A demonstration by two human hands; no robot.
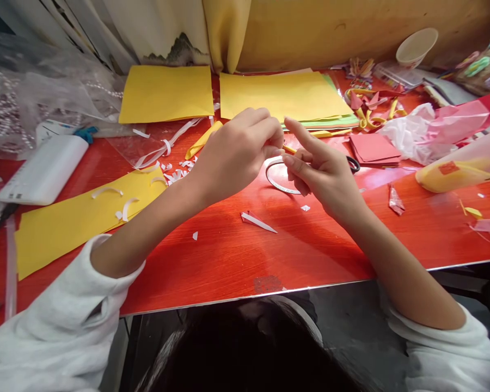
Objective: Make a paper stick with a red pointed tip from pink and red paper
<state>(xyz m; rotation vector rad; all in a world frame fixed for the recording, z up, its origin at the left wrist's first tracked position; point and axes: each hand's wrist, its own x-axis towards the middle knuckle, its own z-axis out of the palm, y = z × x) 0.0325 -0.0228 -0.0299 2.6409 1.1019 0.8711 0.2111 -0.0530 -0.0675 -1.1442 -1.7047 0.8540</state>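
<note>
My left hand (245, 144) is closed in a pinch above the red table, its fingertips almost meeting my right thumb. What it pinches is too small or hidden to make out. My right hand (326, 171) has its index finger stretched out, while the thumb and other fingers are drawn together around something I cannot make out. A curved white paper strip (278, 185) with print on it loops just under the fingertips; whether a hand holds it is unclear. A black ring-shaped handle (353, 164) shows behind my right hand. Below lies a narrow folded white-and-red paper piece (258, 221).
Yellow sheets (167, 95) and a stack of coloured paper (277, 95) lie at the back. Paper scraps (177, 175) and a yellow strip of paper (77, 212) are on the left, beside a white device (44, 169). Red squares (374, 149) and a plastic cup (416, 48) are on the right.
</note>
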